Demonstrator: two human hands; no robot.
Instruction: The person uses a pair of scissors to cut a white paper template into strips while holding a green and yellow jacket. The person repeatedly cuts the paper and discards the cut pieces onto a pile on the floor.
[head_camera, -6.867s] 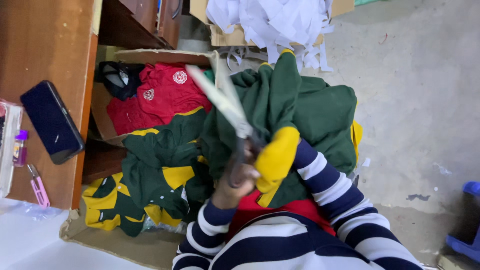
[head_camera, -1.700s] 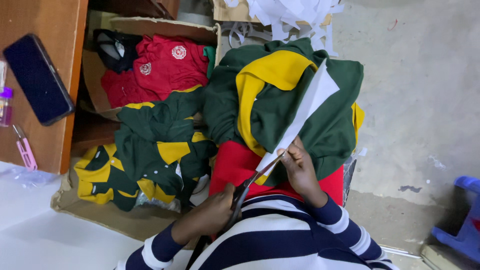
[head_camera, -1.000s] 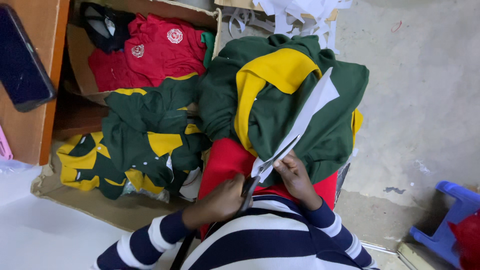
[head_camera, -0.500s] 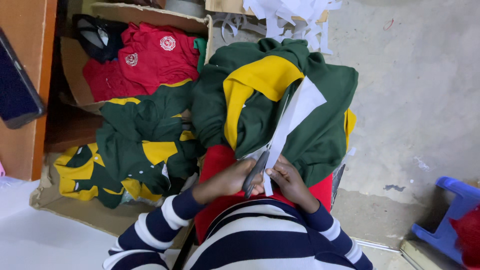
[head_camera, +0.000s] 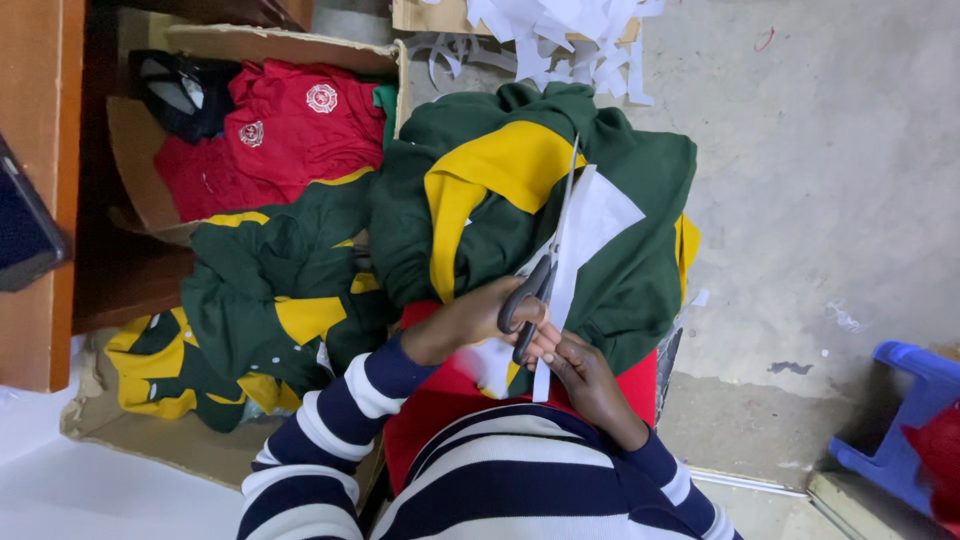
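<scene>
Scissors through white paper, over a lap of sweatshirts

Her left hand (head_camera: 470, 320) was closed through the handles of the scissors (head_camera: 535, 290); the right hand (head_camera: 590, 375) pinched the white paper sheet (head_camera: 590, 235) just below the blades. With those fingertips so near, a slip could have nicked them or the green-and-yellow sweatshirt (head_camera: 500, 200) beneath.

Counted: one pair of grey-handled metal scissors (head_camera: 535, 285), one white paper sheet (head_camera: 590, 225), two bare hands, one open brown cardboard box (head_camera: 290, 45), one blue plastic stool (head_camera: 900, 420).
</scene>
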